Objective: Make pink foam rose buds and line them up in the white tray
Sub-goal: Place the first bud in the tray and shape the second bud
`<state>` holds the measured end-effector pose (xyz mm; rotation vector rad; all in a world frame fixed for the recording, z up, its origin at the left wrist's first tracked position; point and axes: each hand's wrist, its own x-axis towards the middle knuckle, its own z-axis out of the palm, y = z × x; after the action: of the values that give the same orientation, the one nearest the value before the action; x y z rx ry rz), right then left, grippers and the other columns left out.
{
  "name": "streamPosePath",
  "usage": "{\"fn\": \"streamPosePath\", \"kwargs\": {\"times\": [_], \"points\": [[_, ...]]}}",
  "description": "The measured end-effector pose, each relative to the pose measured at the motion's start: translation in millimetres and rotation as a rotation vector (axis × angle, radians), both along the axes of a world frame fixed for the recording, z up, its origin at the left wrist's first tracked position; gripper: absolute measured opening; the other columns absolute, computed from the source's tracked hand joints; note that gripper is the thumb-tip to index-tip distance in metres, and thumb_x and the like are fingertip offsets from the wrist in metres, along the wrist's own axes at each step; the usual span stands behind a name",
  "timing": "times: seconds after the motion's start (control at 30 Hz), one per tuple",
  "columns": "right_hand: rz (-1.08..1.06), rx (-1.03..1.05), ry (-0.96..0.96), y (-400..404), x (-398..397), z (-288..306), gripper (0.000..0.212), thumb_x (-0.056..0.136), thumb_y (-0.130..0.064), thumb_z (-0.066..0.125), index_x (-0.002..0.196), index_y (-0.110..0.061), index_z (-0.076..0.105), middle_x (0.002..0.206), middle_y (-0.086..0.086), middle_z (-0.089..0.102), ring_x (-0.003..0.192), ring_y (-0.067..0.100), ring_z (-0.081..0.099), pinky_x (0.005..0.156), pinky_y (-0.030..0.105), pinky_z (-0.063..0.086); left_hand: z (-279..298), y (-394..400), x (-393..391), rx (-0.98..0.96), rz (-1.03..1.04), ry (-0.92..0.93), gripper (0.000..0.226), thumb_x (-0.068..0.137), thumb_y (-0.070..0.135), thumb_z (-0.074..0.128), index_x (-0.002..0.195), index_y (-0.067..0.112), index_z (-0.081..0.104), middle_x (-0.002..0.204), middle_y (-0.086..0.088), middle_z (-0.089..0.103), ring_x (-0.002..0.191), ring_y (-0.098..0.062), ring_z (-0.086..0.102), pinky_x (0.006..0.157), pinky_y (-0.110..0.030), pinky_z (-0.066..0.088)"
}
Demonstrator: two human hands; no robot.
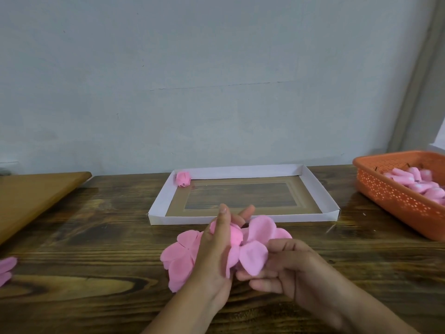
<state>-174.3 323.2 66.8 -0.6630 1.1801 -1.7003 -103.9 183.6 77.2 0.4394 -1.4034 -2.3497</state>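
Two hands are seen nearest the camera, working above the wooden table (96,237). The left hand (214,256) is laid over the pink foam petals (252,256), its fingers nearly straight and close together, pressing the piece being shaped. The right hand (289,268) is curled beneath it, and the petals are pinched between thumb and fingers. More flat petals (179,259) are spread under the left hand.

Beyond the hands, the white tray (159,206) is set on the table, with one finished rose bud (183,179) placed in its far left corner. To the right, an orange basket (390,194) is stocked with pink foam pieces.

It is judged that the bud could spring open if the pinch were loosened before the wrap is tight, since foam resists folding. A petal could also be torn by hard pulling.

No brand, label or writing can be read anywhere.
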Motion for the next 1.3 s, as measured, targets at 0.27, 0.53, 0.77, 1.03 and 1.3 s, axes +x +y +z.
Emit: {"fn": "streamPosePath", "kwargs": {"times": [0.27, 0.53, 0.77, 1.03, 1.3], "points": [[-0.075, 0.054, 0.051, 0.0, 3.9, 1.7, 0.031, 0.075, -0.012, 0.075, 0.105, -0.004, 0.077, 0.112, 0.023, 0.073, 0.101, 0.032, 0.073, 0.074, 0.032, 0.061, 0.4, 0.7, 1.0, 0.085, -0.063, -0.010, 0.044, 0.085, 0.057, 0.051, 0.079, 0.015, 0.059, 0.116, 0.002, 0.077, 0.104, -0.017, 0.075, 0.095, -0.046, 0.056], [-0.298, 0.035, 0.524, -5.2, 8.7, -3.1, 0.029, 0.081, -0.033, 0.078, 0.080, -0.004, 0.079, 0.072, 0.004, 0.067, 0.072, 0.007, 0.059, 0.068, 0.021, 0.050, -4.1, 1.9, -0.5, 0.084, -0.082, 0.054, 0.040, 0.086, 0.052, 0.055, 0.067, 0.019, 0.067, 0.114, 0.002, 0.078, 0.108, -0.013, 0.073, 0.080, -0.031, 0.059], [-0.346, -0.072, 0.810, -9.0, 8.8, -5.7, 0.021, 0.090, -0.048, 0.068, 0.083, -0.034, 0.082, 0.086, 0.000, 0.077, 0.089, 0.016, 0.067, 0.081, 0.015, 0.051, -13.0, 1.9, -4.7, -0.015, -0.076, 0.104, 0.049, 0.074, 0.067, 0.060, 0.084, 0.022, 0.076, 0.120, 0.006, 0.075, 0.113, -0.012, 0.071, 0.080, -0.023, 0.060], [-0.438, 0.027, 0.747, -8.7, 1.2, -13.4, 0.013, 0.079, -0.004, 0.079, 0.089, 0.004, 0.079, 0.088, 0.011, 0.077, 0.082, 0.008, 0.073, 0.070, 0.015, 0.053, -14.1, 4.7, -6.5, -0.171, -0.074, 0.119, 0.048, 0.080, 0.068, 0.058, 0.071, 0.025, 0.076, 0.120, 0.011, 0.075, 0.112, -0.004, 0.069, 0.076, -0.015, 0.057], [-0.389, 0.037, 0.649, -7.6, 12.3, -10.5, 0.022, 0.092, -0.007, 0.070, 0.081, -0.023, 0.079, 0.071, 0.002, 0.072, 0.066, 0.011, 0.067, 0.063, 0.027, 0.058, -18.9, 0.9, -6.2, -0.309, -0.050, 0.074, 0.048, 0.089, 0.061, 0.051, 0.095, 0.022, 0.079, 0.128, 0.002, 0.072, 0.105, -0.004, 0.072, 0.081, -0.051, 0.063]]}}
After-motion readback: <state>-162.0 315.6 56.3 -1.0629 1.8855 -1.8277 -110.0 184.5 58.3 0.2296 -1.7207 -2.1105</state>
